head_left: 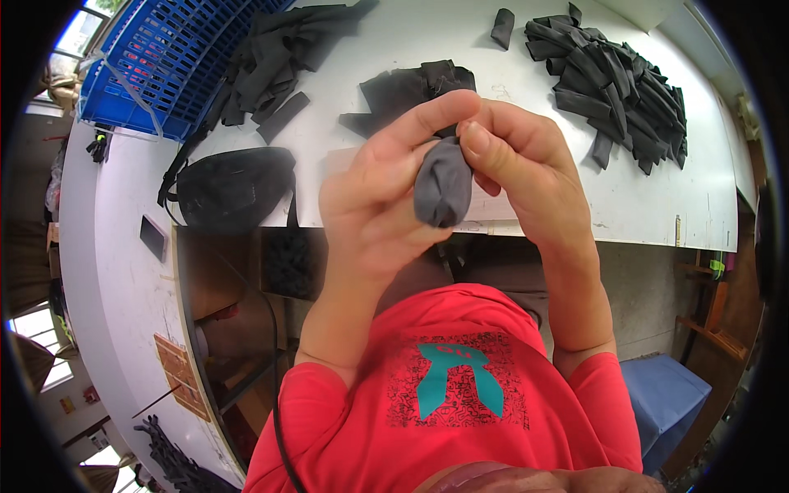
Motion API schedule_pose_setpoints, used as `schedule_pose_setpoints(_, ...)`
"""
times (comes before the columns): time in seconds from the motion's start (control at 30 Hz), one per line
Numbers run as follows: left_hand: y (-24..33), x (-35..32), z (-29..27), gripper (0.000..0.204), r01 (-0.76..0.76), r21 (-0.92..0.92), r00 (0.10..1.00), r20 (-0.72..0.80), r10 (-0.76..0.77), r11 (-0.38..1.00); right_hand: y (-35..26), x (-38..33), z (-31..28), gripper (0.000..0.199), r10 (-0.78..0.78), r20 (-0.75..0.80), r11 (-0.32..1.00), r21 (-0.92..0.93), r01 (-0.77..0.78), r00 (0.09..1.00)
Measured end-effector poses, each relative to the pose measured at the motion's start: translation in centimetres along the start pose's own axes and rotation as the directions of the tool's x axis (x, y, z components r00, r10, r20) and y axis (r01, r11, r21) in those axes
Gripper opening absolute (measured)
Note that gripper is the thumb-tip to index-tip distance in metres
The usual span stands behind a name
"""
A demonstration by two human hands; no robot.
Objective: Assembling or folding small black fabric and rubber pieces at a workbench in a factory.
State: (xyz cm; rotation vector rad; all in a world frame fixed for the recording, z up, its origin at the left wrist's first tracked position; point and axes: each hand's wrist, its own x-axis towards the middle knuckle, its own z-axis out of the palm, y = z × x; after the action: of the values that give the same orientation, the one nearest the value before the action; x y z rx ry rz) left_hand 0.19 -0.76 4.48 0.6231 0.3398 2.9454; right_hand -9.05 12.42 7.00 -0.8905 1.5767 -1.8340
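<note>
Both hands hold one small grey cloth (444,191) up close, above the near edge of the table (657,205). The left hand (374,205) wraps its side and the right hand (518,164) pinches its top. The cloth looks soft and rolled into a fat tube, maybe a sock. It could slip and unroll if the pinch gets loose. Floppy black strips (616,82) sit piled at the far right corner.

Blue plastic crate (156,62) at white table (707,205) far-left corner; black pouch (234,187) at near edge; heaps of black fabric pieces: big pile (616,86) far right, another (288,49) beside crate.
</note>
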Motion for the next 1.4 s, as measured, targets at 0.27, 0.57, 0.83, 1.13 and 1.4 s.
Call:
schedule_pose_setpoints(0.27, -2.8, -3.0, -8.0, 0.029, 0.038, 0.256, 0.771, -0.623, 0.135, 0.966, 10.6, -1.0, -2.5, 0.024, 0.375, 0.063, 0.870, 0.321, -0.375, 0.925)
schedule_pose_setpoints(0.57, -2.1, -1.9, -6.4, 0.022, -0.138, 0.042, 0.828, -0.544, 0.138, 0.990, 7.5, 1.1, -2.5, 0.023, 0.266, 0.136, 0.953, 0.112, -0.282, 0.954)
schedule_pose_setpoints(0.83, -2.0, -1.8, -5.5, 0.030, 0.109, 0.978, 0.788, -0.193, 0.584, 0.177, 11.4, 0.2, -2.8, 0.026, 0.275, 0.101, 0.936, 0.198, -0.290, 0.956)
schedule_pose_setpoints(1.13, -3.6, -0.9, -1.8, 0.007, -0.171, 0.917, 0.628, -0.180, 0.757, 0.360, 3.4, -0.9, -0.7, 0.022, -0.340, 0.266, 0.205, -0.915, 0.347, 0.902)
schedule_pose_setpoints(1.4, -2.9, -0.2, -5.5, 0.017, 0.027, 0.851, 0.774, -0.349, 0.528, 0.524, 9.7, -1.3, -1.6, 0.015, -0.348, 0.150, 0.414, -0.861, 0.295, 0.925)
